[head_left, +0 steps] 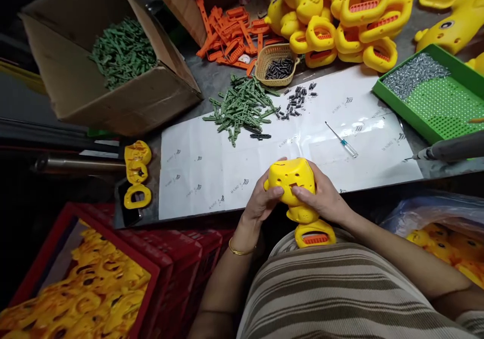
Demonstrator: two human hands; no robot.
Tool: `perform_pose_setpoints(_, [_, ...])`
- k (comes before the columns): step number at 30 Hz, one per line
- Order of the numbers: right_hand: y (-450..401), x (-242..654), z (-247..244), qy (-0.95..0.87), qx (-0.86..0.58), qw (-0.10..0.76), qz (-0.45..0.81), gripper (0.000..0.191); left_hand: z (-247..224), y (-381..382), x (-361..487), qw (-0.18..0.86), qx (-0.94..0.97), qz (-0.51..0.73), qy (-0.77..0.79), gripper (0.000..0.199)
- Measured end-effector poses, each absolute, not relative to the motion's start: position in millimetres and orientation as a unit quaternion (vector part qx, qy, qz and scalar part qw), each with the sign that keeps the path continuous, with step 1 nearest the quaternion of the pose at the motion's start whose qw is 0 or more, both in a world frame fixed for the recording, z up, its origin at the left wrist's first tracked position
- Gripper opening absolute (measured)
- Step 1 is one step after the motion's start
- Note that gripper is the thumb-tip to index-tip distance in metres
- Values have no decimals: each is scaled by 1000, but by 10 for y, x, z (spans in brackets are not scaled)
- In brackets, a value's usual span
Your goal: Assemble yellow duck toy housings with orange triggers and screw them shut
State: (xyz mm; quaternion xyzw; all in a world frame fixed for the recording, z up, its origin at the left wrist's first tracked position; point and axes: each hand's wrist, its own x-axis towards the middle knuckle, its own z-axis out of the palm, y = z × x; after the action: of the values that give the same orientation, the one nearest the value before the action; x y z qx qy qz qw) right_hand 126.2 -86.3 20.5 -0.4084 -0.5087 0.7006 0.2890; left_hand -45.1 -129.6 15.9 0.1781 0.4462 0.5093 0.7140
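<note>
A yellow plastic toy body with screw holes and a ring handle with an orange ribbed insert is held at the front edge of the table. My left hand wraps its left side, thumb on the face. On its right side my right hand grips, with the thumb near a small dark slot. The ring handle hangs down against the striped shirt. Beyond the hands, green plastic strips and small dark cylinders lie on the white sheet. A screwdriver rests to the right.
Cardboard box at upper left; orange parts, woven basket and yellow toys at the back. Green tray of screws and a dark tool at right. Red crate at lower left.
</note>
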Motion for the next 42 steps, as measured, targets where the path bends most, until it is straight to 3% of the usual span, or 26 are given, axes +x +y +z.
perform_pose_setpoints(9, [-968,1314,155,-489,-475,280,676,95,112,-1300,-346,716,195,484,463,71])
perform_pose_setpoints(15, [-1016,1334,-2,-562,-475,327,593,79,104,-1239,-371,748,155,477,434,72])
perform_pose_setpoints(23, [-1053,1366,-12,-570,-455,320,605,79,114,-1295,-321,737,171,506,414,69])
perform_pose_setpoints(27, [-1060,1402,13,-600,-437,331,583,67,109,-1326,-306,721,205,512,420,76])
perform_pose_setpoints(35, [-985,1310,52,-530,-401,342,664,53,74,-1373,-294,681,171,563,436,67])
perform_pose_setpoints(42, [-967,1227,7,-565,-449,359,592,44,-33,-1388,-282,706,152,545,427,75])
